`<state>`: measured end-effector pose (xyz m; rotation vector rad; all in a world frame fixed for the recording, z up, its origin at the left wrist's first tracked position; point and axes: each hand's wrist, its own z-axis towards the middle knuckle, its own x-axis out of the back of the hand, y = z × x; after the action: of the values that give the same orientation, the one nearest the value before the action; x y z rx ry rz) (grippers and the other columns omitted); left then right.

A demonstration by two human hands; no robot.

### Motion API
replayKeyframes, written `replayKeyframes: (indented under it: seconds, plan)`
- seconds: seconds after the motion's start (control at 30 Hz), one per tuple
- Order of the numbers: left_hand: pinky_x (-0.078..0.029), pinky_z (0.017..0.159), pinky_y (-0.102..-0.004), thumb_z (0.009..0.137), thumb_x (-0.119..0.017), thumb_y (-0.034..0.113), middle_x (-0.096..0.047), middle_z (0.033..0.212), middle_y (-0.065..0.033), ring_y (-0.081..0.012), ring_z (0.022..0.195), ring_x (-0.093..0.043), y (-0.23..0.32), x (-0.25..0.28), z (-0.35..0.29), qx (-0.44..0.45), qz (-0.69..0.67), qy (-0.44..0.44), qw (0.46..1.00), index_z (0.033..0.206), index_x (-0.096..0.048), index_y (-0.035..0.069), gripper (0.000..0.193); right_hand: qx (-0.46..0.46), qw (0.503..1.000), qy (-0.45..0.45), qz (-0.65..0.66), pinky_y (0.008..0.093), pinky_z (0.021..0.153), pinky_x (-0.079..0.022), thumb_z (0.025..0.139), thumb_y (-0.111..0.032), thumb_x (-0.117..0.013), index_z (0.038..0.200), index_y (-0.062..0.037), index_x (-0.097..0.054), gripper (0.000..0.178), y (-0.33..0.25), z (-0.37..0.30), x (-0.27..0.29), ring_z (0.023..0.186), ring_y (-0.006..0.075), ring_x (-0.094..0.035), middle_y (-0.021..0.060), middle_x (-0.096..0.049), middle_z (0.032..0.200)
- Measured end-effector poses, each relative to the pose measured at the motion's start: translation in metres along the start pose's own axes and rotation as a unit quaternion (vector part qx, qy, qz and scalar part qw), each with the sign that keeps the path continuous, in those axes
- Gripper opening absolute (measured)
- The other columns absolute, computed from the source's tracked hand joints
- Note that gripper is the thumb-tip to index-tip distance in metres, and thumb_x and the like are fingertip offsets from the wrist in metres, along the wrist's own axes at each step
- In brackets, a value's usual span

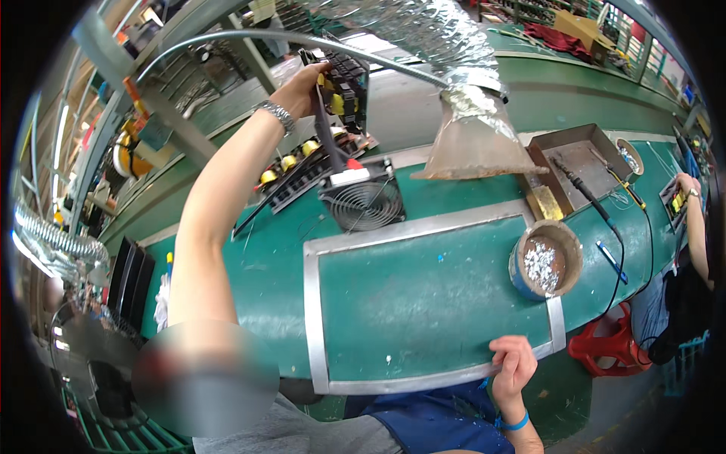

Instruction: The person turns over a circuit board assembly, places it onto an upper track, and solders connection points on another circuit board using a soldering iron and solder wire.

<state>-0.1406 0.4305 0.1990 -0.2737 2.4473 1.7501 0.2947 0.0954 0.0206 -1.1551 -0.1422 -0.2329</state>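
The left hand [306,83] is gripping the left edge of an upright circuit board [348,94] beyond the far side of the green bench [265,303], with any support beneath hidden, while the right hand [516,367] is resting loosely curled near the metal frame [315,318], apparently holding nothing. A dark cable [327,144] appears to be linking the board to the fan [367,203], so further pulling could be straining a joint or tipping the fan. With one hand alone gripping, a slip could be sending the board onto the second board [302,184] lying below.
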Motion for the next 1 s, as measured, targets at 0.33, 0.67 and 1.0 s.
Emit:
replayKeyframes:
  seconds: [0.33, 0.67, 1.0]
  plan:
    - [-0.055, 0.064, -0.0363, 0.096, -0.044, 0.022, -0.06, 0.076, -0.0053, -0.0188, 0.066, -0.061, -0.047, -0.054, 0.197, -0.084, -0.01, -0.007, 0.996, 0.084, -0.055, 0.01, 0.02, 0.051, 0.997, -0.011, -0.054, 0.0305, 0.05, -0.043, 0.096, -0.024, -0.051, 0.073, -0.0016, -0.066, 0.035, 0.012, 0.0, 0.0, 0.056, 0.0222, -0.06, 0.0104, -0.065, 0.067]
    - [-0.048, 0.101, -0.0368, 0.098, -0.053, 0.033, -0.059, 0.125, -0.009, -0.0228, 0.118, -0.057, 0.009, 0.025, 0.132, -0.222, 0.205, -0.2, 0.932, 0.131, -0.053, 0.006, 0.042, 0.043, 0.998, 0.007, -0.054, 0.031, 0.05, -0.042, 0.095, -0.024, -0.051, 0.071, -0.0005, -0.065, 0.036, 0.011, -0.001, -0.001, 0.054, 0.0213, -0.057, 0.0107, -0.064, 0.067]
    - [-0.032, 0.111, -0.0383, 0.076, -0.064, 0.069, -0.04, 0.142, -0.0261, -0.0339, 0.133, -0.041, -0.07, 0.114, -0.08, 0.034, 0.742, 0.019, 0.669, 0.145, -0.032, -0.001, 0.104, 0.04, 0.997, -0.026, -0.057, 0.0307, 0.05, -0.041, 0.093, -0.02, -0.051, 0.068, -0.0011, -0.063, 0.033, 0.013, -0.006, -0.001, 0.053, 0.0202, -0.055, 0.0098, -0.063, 0.067]
